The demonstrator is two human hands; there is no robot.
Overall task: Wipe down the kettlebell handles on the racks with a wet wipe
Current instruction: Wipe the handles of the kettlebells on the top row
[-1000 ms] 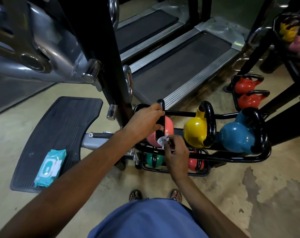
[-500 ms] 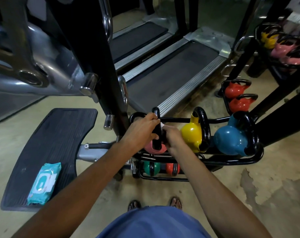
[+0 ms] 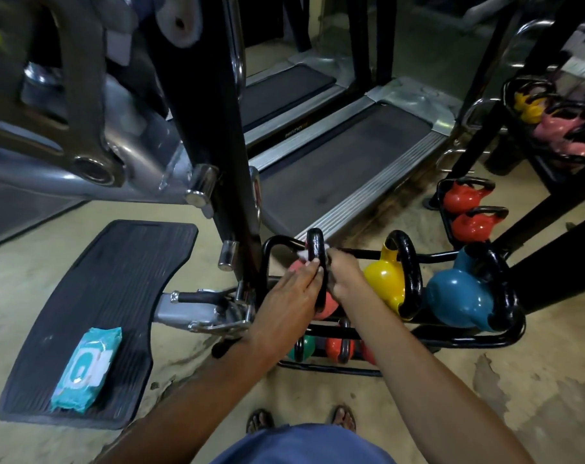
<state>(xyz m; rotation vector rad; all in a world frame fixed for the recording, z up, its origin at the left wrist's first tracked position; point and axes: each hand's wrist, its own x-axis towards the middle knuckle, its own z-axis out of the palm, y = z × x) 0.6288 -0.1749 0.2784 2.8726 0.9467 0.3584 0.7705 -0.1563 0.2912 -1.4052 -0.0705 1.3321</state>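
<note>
Both hands are in on the pink rounded kettlebell (image 3: pixel 326 304), which sits at the left end of the black tubular steel rack (image 3: pixel 468 342), on the top tier. Its black looped handle (image 3: pixel 317 252) stands upright between them. The left hand (image 3: pixel 289 293) comes in from the left with its fingers laid out fairly straight against the handle. There's the small white wet wipe (image 3: pixel 303 255), a scrap of it showing right at those fingertips! The right hand (image 3: pixel 346 276) closes in from the other side, its fingers curled against the handle. Which hand actually has the wipe I can't tell.

Along the same tier sit the yellow kettlebell (image 3: pixel 383 284) and then the big blue kettlebell (image 3: pixel 458 301), handles untouched. Away to the left, the teal soft pack of wipes (image 3: pixel 85 371) lies flat on the black ribbed rubber footplate (image 3: pixel 110 279).
</note>
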